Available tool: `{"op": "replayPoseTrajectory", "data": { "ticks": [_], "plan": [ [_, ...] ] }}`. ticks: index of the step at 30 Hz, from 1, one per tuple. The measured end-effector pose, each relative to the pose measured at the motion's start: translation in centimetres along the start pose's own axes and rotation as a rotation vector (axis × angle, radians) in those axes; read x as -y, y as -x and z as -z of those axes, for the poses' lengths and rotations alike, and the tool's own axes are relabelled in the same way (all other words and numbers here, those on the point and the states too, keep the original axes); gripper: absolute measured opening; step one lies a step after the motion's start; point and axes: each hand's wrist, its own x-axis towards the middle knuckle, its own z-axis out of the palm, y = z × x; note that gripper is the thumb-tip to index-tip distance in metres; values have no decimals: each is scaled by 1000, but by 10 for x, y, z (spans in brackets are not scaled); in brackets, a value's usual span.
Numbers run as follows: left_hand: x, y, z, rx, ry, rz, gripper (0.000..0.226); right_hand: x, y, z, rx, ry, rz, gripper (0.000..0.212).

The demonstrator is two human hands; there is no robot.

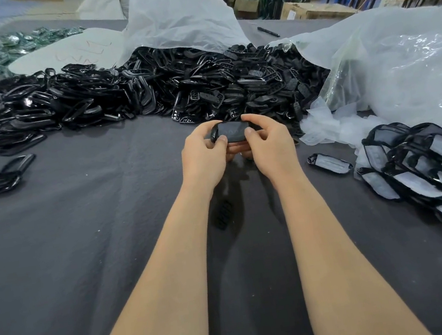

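With your left hand [206, 152] and right hand [267, 141] both pinching the black plastic piece [233, 133] just above centre frame, thumbs on top, uneven pressure could pop it loose into the pile of black parts [147, 92] right behind, where you'd lose it.

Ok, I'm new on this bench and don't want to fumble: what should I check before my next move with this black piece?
1. Grip of left hand and right hand on the black piece: ok.
2. Its edges seated all round: cannot tell, fingers cover them.
3. Bare table cloth beside the grey-lined stack: ok.
4. A loose black part lies handy between the forearms: ok.
5. Supply in the pile of black frames: ok.
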Motion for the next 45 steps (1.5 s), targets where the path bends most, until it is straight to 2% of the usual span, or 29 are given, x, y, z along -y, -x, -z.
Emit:
{"op": "replayPoseTrajectory", "data": {
  "ticks": [6, 13, 18, 24, 27, 31, 34, 37, 40, 42, 45],
  "plan": [
    [-23, 8, -20, -17, 21, -76, 26, 13, 0, 28, -99, 18, 26, 25],
    [-67, 28, -109, 138, -191, -275, 6, 8, 15, 125, -464, -10, -50, 11],
    [-78, 58, -186, 272, -253, -289, 8, -15, 37, 195, -722, 201, -119, 16],
    [-62, 73, -240, 288, -546, -248, 19, -47, 48, 224, -761, 446, -329, 23],
    [-52, 74, -248, 279, -566, -220, 23, -54, 47, 224, -771, 463, -377, 28],
    [-51, 71, -250, 256, -536, -216, 29, -48, 44, 217, -845, 469, -320, 35],
    [-54, 64, -241, 260, -369, -184, 30, -38, 40, 203, -908, 460, -204, 33],
    [-57, 53, -218, 227, -186, -193, 25, -28, 33, 178, -891, 395, -103, 29],
    [-55, 35, -182, 138, -129, -193, 21, -16, 22, 142, -794, 298, 12, 20],
    [-52, 20, -152, 59, -97, -173, 21, -6, 15, 111, -674, 219, 61, 14],
    [-44, 0, -97, -73, -89, -149, 19, 9, 6, 58, -407, 124, 85, 10]
  ]
}}
